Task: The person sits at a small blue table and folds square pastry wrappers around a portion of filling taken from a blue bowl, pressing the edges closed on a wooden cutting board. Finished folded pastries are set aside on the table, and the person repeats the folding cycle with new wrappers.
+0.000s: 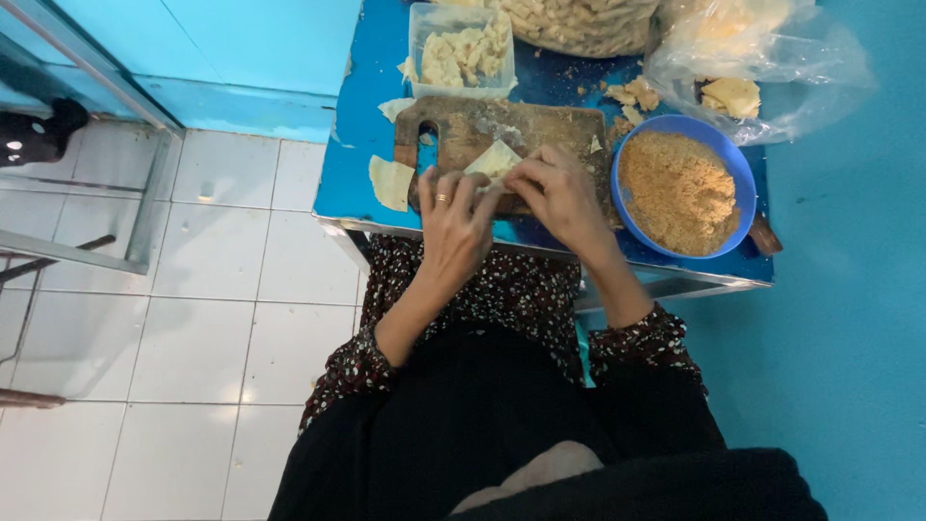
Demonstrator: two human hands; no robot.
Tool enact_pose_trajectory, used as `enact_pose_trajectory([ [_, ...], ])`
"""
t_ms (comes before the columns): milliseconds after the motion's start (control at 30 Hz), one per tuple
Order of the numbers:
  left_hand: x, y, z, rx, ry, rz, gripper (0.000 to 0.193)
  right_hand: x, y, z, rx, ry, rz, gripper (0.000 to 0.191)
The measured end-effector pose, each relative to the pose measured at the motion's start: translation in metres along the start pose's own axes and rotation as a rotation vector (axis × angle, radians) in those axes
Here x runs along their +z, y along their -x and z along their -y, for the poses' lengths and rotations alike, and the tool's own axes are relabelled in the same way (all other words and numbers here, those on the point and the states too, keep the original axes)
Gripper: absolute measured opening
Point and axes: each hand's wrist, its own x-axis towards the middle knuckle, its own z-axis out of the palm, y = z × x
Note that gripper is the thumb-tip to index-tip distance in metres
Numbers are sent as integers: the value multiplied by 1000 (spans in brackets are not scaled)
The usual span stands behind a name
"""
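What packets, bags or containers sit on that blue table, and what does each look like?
Clear square plastic tub: far edge, holding pale folded dough pieces.
Clear plastic bag: far right corner, crumpled, with yellowish pieces inside.
Round blue plastic bowl: right of the hands, full of brown crumbly filling.
No labels, signs or screens show.

A blue bowl of crumbly filling, a clear tub of pieces, and a plastic bag share the blue table.

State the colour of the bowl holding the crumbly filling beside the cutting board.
The bowl is blue, seen clearly in the head view, right of the wooden cutting board.
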Motion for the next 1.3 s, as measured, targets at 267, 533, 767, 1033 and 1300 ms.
enact_pose_trajectory([
  [267, 13, 13, 2, 14, -30, 32, 25, -16, -14, -3, 185, -91, 183, 9],
  [533, 11, 15, -2, 15, -65, 27, 33, -8, -28, 20, 58, -172, 68, 23],
  [767, 11, 15, -3, 8, -71, 26, 31, 8, -27, 11, -6, 27, 110, 16],
  [1033, 10, 12, -4, -28, -47, 48, 28, -36, 4, -15, 231, -312, -240, 27],
  [1300, 8, 8, 5, 50, -25, 143, 28, -108, 57, -40, 290, 695, -483, 29],
])
